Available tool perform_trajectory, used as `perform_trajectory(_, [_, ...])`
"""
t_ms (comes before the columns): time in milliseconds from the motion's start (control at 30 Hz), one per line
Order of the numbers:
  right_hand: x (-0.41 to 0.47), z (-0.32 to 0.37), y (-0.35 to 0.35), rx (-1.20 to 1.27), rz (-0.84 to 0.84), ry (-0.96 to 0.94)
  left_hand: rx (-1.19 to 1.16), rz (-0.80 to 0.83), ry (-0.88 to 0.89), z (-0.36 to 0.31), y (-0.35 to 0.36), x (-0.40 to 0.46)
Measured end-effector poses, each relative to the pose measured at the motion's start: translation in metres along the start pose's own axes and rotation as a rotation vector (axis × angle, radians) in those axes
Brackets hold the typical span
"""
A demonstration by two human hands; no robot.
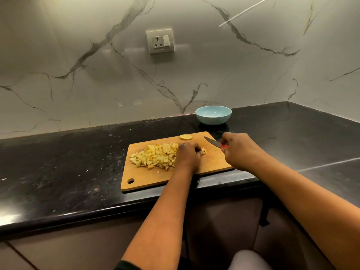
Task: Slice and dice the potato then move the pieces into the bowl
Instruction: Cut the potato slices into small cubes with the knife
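Diced potato (155, 155) beside left fingers (196, 149)

Diced potato pieces (153, 155) heaped on the board, one round slice (186, 137) apart; pale-blue bowl (213, 115) upright behind.

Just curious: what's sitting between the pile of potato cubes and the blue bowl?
In the head view, a round potato slice lies on the wooden cutting board, between the diced potato and the bowl.

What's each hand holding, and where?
Right hand grips the knife by its red handle. Left hand rests on the diced potato; grip can't be told.
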State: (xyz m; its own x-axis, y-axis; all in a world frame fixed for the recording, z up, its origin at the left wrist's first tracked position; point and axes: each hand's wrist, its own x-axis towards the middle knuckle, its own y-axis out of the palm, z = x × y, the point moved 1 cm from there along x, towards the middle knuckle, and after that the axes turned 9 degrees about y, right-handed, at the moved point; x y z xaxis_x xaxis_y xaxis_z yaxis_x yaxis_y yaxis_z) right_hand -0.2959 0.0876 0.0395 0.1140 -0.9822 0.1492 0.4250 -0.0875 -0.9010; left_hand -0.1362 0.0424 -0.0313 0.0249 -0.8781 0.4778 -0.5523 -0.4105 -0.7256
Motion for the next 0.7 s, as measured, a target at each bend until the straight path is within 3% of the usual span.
perform_trajectory(700, [-0.005,0.008,0.038,-0.122,0.084,0.001,0.032,0.029,-0.005,0.002,0.003,0.002])
